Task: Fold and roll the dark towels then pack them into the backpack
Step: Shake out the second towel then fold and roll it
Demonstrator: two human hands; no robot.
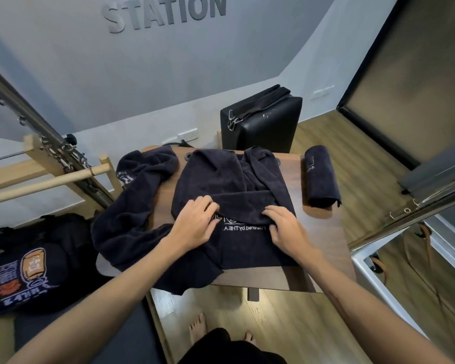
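Observation:
A dark navy towel point(221, 177) with white lettering lies spread over the middle of the small wooden table point(323, 248). My left hand point(195, 222) and my right hand point(286, 227) both pinch a fold of it near its front edge, just above the lettering. A second dark towel point(132, 195) lies crumpled at the table's left and hangs over that side. A rolled dark towel point(321, 177) rests at the table's right edge. The black backpack point(29, 266) with a colourful print sits low at the left.
A black padded box point(263, 122) stands behind the table against the wall. Wooden bars and a metal frame point(50, 177) rise at the left. A metal-framed bed point(415, 206) runs along the right. My bare feet point(197, 329) stand on wood flooring under the table.

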